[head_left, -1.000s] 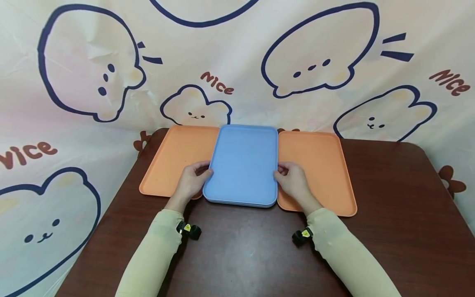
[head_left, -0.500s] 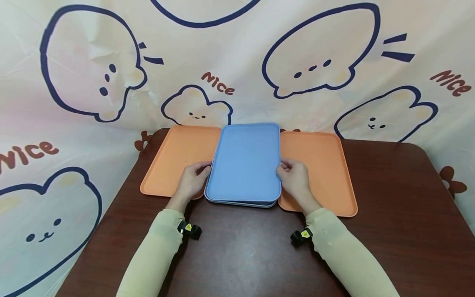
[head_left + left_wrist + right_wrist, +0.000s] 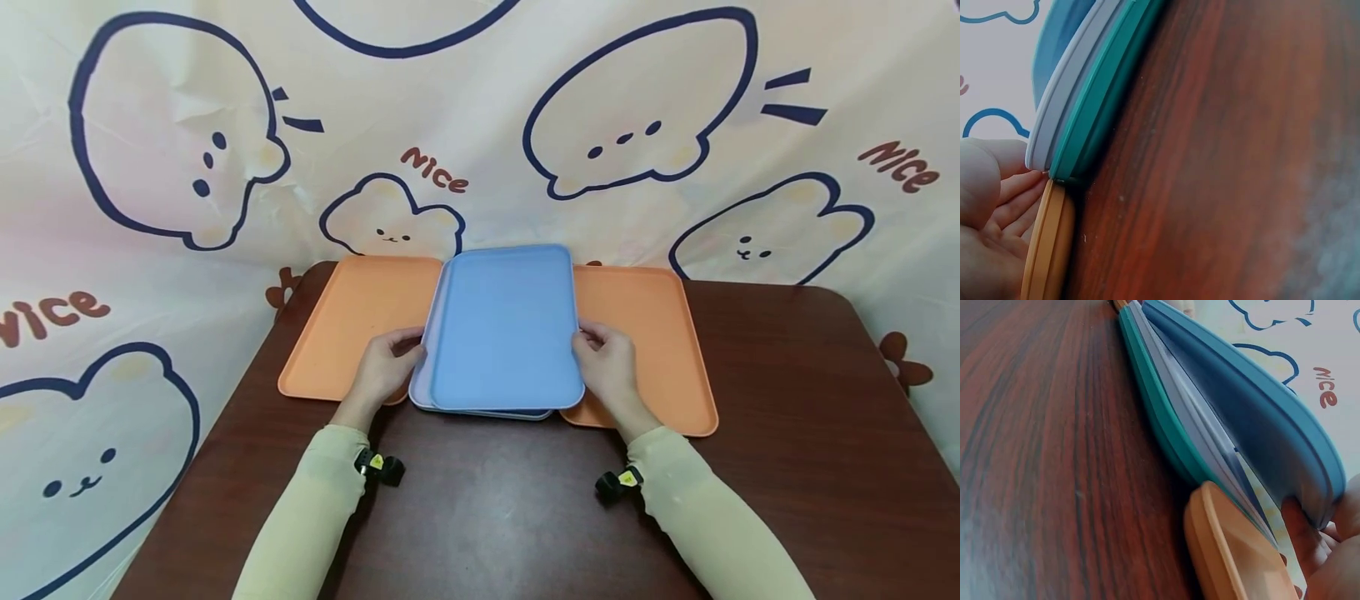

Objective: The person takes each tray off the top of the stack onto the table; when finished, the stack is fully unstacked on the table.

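A blue tray [image 3: 506, 325] is raised at its right side and tilted, with my right hand [image 3: 609, 362] pinching that edge between thumb and fingers. Beneath it lies a pale lavender tray [image 3: 422, 387], which shows along the left. Under that, a green tray [image 3: 1088, 119] forms the bottom of the stack. My left hand [image 3: 382, 362] holds the stack's left edge, its thumb at the lavender rim. In the right wrist view, a wedge-shaped gap separates the blue tray [image 3: 1260, 412] from the lavender tray [image 3: 1175, 394].
An orange tray [image 3: 360, 317] lies left of the stack and another orange tray [image 3: 645, 358] lies right of it, partly covered by the blue one. All rest on a dark brown table [image 3: 480, 500]. A cartoon-printed cloth [image 3: 495, 117] hangs behind.
The blue tray's right side has risen and the tray has shifted right, uncovering the lavender tray on the left. My right hand has moved right with it; the left hand has stayed put.
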`<state>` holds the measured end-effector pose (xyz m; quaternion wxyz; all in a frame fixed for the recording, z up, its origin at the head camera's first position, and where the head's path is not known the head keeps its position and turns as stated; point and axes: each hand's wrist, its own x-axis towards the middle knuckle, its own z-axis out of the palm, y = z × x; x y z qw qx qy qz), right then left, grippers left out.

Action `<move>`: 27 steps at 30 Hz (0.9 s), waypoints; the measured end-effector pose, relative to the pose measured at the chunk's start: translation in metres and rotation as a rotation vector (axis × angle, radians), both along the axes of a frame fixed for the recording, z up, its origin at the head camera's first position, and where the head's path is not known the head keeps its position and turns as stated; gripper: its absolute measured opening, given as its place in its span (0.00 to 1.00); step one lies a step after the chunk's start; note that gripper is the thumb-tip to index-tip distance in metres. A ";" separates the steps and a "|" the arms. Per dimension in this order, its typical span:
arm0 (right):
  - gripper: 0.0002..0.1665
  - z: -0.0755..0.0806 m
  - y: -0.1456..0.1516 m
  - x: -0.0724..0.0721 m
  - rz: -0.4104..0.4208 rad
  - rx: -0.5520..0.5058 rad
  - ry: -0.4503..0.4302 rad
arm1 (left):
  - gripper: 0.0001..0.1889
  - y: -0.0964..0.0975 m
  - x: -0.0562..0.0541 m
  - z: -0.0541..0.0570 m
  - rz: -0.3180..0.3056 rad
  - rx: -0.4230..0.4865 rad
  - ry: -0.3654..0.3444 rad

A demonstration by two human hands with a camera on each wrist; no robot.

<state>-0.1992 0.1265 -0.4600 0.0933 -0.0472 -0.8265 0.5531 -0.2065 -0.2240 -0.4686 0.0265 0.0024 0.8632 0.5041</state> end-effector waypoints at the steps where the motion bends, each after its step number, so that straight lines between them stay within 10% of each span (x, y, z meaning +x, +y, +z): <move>1: 0.21 0.000 0.002 0.001 0.007 0.000 -0.004 | 0.22 0.000 0.000 0.000 0.001 -0.001 -0.001; 27: 0.25 0.014 0.117 0.033 -0.148 -0.009 -0.152 | 0.22 0.001 0.002 0.001 0.014 -0.034 -0.005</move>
